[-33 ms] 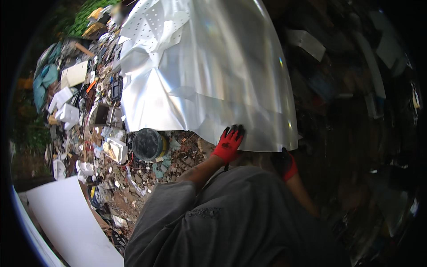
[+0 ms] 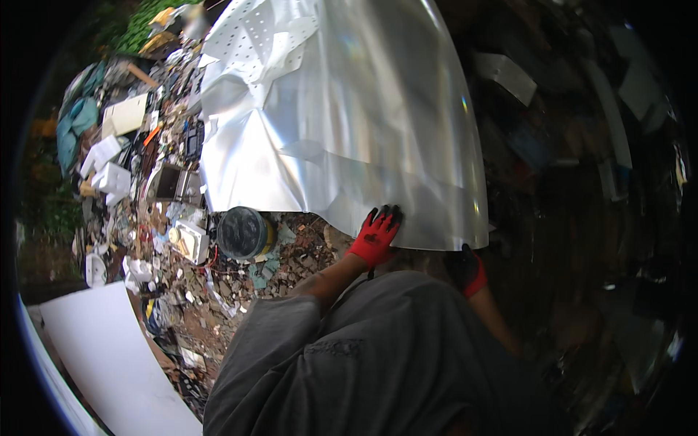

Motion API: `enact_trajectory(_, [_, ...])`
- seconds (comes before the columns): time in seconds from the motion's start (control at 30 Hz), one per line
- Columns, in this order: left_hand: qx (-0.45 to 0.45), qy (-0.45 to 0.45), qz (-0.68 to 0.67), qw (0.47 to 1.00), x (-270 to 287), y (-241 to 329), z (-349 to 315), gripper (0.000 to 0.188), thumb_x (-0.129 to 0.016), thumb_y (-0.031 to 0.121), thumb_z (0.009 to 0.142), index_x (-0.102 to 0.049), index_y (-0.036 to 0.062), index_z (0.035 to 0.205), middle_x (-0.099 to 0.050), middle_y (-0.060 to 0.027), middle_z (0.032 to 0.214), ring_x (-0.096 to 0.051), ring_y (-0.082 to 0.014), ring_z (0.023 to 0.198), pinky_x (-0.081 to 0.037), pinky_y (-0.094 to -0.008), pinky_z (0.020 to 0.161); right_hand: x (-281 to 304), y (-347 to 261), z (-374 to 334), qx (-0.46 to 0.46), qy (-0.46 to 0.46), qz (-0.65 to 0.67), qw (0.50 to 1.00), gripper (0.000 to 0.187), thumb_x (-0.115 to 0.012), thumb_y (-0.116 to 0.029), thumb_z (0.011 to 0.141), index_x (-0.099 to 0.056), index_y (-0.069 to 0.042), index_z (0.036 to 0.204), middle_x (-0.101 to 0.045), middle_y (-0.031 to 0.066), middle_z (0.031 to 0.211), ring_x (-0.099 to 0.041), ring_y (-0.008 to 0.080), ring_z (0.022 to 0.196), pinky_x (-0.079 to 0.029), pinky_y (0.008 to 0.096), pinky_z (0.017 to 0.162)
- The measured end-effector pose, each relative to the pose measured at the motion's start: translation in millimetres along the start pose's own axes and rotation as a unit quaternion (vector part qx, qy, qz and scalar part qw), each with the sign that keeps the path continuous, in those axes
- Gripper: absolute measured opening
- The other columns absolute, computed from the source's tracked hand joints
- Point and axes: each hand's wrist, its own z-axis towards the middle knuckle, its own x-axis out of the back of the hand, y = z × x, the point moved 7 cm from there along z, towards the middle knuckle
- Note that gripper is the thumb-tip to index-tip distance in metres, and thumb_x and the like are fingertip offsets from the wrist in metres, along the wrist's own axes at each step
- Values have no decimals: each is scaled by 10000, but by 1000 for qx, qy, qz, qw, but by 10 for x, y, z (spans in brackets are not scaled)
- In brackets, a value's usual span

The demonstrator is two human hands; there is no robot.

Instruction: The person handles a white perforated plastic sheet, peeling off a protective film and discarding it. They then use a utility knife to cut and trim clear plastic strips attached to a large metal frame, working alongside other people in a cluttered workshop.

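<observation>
The left hand [image 2: 376,236] lies flat over the near edge of the sheet [image 2: 385,145], fingers slightly spread on top, likely so that it steadies the loose material without creasing it; whether its thumb hooks underneath is hidden. The right hand [image 2: 467,270] is at the same edge near its right corner, probably there so that the two hands share the wide edge, but its dark fingertips merge with the shade, so I cannot tell how far they are closed or whether they grip. The sheet stretches from the person's front away over the littered ground [image 2: 298,261], its near edge passing just by a bucket [image 2: 243,232]. It looks thin, silvery and glossy, smooth with long soft folds to the right, sharply crumpled and bright to the left, with a white dotted patch [image 2: 258,47] towards its far left corner
</observation>
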Motion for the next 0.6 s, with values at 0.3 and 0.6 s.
enact_trajectory(0.3, [495, 75, -194, 844, -580, -911, -769, 924, -621, 595, 829, -270, 72, 1505, -278, -202, 1546, -291, -344, 1410, -175, -472, 1177, -63, -72, -30, 38, 140, -42, 989, 241, -613, -247, 930, -623, -65, 1087, -660, 109, 1007, -625, 270, 928, -531, 423, 833])
enact_trajectory(0.6, [646, 41, -726, 232, -1632, -1073, -1006, 582, -508, 513, 938, -407, 209, 1424, -408, -57, 1491, -405, -272, 1292, -309, -483, 1068, -52, -247, -283, 57, 183, -62, 980, 199, -655, -220, 902, -626, -83, 1043, -652, 61, 924, -628, 232, 862, -545, 394, 815])
